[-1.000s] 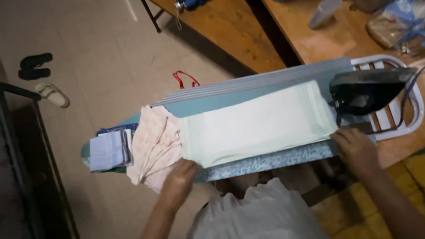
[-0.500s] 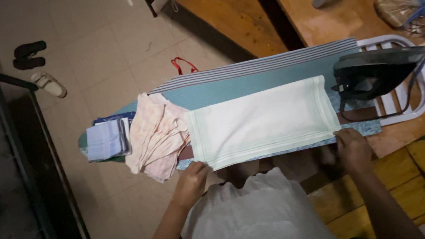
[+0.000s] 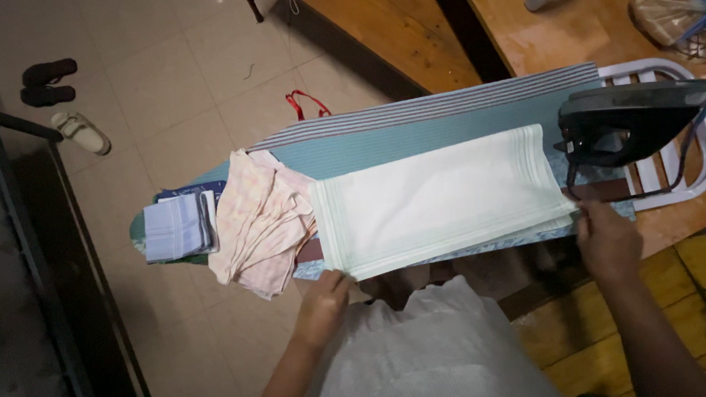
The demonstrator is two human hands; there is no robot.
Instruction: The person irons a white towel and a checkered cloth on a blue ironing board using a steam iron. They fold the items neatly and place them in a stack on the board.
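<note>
A pale green-white handkerchief (image 3: 438, 200) lies folded lengthwise on the teal ironing board (image 3: 414, 139). My left hand (image 3: 324, 305) pinches its near left corner at the board's front edge. My right hand (image 3: 609, 237) pinches its near right corner, just below the black iron (image 3: 627, 124). The cloth is stretched flat between both hands.
The iron sits on the white rest (image 3: 690, 174) at the board's right end. A crumpled pink checked cloth (image 3: 257, 221) and a folded blue handkerchief (image 3: 176, 228) lie at the left end. Wooden tables (image 3: 409, 34) stand behind; sandals (image 3: 47, 81) lie on the tiled floor.
Both hands have drawn the handkerchief's near edge slightly toward me and to the right. The view has shifted a little to the left.
</note>
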